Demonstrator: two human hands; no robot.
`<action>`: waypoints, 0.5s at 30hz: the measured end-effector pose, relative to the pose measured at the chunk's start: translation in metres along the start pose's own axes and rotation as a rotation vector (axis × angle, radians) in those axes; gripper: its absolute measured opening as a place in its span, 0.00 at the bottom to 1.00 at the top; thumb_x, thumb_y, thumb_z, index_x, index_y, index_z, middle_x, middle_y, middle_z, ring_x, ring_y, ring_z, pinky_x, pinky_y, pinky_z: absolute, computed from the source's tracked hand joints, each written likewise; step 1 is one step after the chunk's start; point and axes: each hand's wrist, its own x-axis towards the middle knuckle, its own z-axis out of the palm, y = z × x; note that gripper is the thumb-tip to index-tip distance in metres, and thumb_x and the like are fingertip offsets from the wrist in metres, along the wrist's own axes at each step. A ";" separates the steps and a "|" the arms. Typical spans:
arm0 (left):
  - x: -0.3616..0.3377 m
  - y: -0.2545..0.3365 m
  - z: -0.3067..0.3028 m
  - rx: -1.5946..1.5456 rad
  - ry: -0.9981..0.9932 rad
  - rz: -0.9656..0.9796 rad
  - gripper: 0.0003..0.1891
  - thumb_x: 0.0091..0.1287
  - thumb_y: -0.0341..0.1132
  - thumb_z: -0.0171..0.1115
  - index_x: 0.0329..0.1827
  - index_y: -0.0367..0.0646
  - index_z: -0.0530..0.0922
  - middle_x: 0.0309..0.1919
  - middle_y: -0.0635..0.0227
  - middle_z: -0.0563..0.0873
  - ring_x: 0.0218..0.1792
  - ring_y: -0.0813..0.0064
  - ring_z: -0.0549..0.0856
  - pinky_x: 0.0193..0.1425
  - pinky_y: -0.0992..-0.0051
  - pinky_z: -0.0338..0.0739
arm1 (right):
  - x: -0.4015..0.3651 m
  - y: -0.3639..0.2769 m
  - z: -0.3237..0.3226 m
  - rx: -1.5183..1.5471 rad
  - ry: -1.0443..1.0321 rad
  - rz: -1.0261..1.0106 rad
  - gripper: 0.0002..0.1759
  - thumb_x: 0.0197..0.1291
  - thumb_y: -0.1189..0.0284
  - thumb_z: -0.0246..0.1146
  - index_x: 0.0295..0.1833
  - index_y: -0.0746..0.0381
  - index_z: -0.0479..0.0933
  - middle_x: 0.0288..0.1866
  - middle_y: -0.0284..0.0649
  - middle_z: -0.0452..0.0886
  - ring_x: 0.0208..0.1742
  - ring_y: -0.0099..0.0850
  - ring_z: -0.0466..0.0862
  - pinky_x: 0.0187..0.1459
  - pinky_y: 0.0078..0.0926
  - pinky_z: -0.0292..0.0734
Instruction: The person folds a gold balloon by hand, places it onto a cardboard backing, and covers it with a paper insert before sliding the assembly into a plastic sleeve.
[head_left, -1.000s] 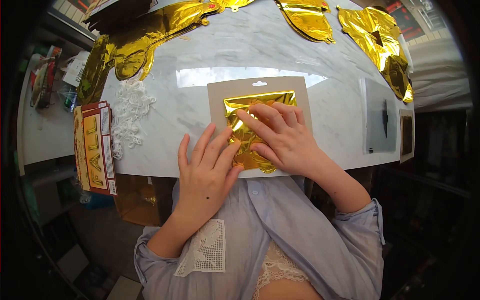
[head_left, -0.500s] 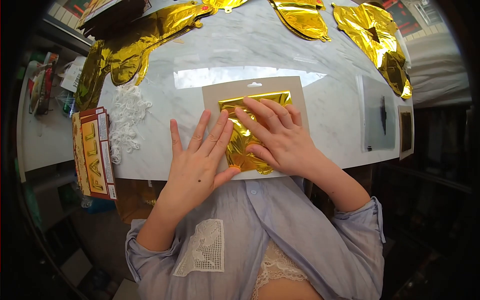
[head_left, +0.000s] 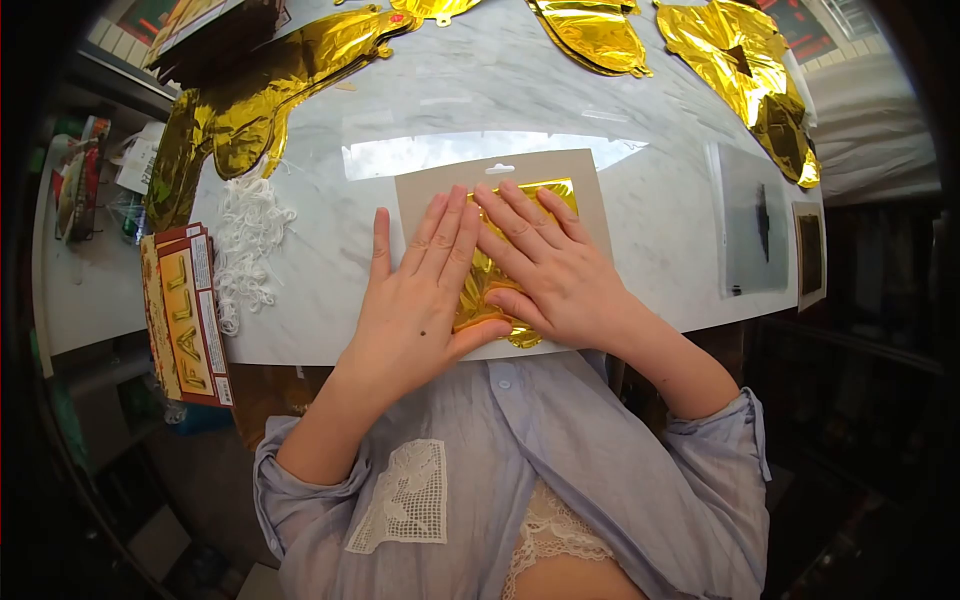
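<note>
A folded gold foil sheet (head_left: 482, 287) lies on a grey-brown card (head_left: 592, 195) with a hanger slot, close to the table's front edge. Flat across the left part of the foil and card rests my left hand (head_left: 420, 290), its fingers stretched out. My right hand (head_left: 555, 270) lies spread over the middle and right of the foil, its fingertips close beside those of my left hand. Both hands hide much of the foil. Its lower end sticks out near the table edge, below my thumbs.
White string (head_left: 245, 240) lies piled at the left beside printed FALL cards (head_left: 185, 320). Large gold foil pieces (head_left: 590, 35) line the back of the marble table (head_left: 660, 270). Clear plastic bags (head_left: 745, 225) and a small framed card (head_left: 810, 250) lie at the right.
My left hand has moved right and slightly up onto the foil, next to my right hand. The fingers of my right hand have moved slightly up and flattened. The whole view has shifted slightly.
</note>
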 end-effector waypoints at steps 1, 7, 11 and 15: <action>-0.001 -0.002 0.004 0.039 -0.008 -0.010 0.60 0.69 0.68 0.65 0.92 0.37 0.48 0.91 0.53 0.55 0.91 0.56 0.54 0.89 0.36 0.32 | 0.000 0.000 -0.002 0.024 -0.013 -0.003 0.42 0.78 0.49 0.59 0.89 0.60 0.60 0.92 0.47 0.55 0.92 0.45 0.54 0.89 0.51 0.44; -0.001 -0.003 0.006 0.083 -0.015 -0.002 0.61 0.66 0.70 0.67 0.90 0.35 0.54 0.90 0.52 0.55 0.91 0.58 0.53 0.89 0.36 0.36 | -0.006 0.023 -0.014 0.966 0.163 0.125 0.44 0.85 0.48 0.47 0.91 0.66 0.47 0.94 0.50 0.49 0.94 0.45 0.49 0.89 0.44 0.41; 0.001 0.000 0.004 0.085 -0.023 0.002 0.61 0.66 0.70 0.67 0.90 0.35 0.54 0.90 0.52 0.55 0.91 0.58 0.53 0.90 0.37 0.37 | -0.007 0.033 -0.029 1.261 0.374 0.249 0.41 0.88 0.50 0.43 0.92 0.64 0.46 0.94 0.48 0.52 0.94 0.43 0.48 0.89 0.44 0.42; 0.001 -0.001 0.005 0.103 -0.027 -0.007 0.61 0.66 0.70 0.67 0.90 0.35 0.53 0.90 0.53 0.55 0.91 0.56 0.54 0.90 0.38 0.37 | -0.008 0.030 -0.034 0.348 0.191 0.083 0.43 0.83 0.52 0.54 0.90 0.66 0.52 0.92 0.53 0.53 0.93 0.51 0.50 0.89 0.51 0.43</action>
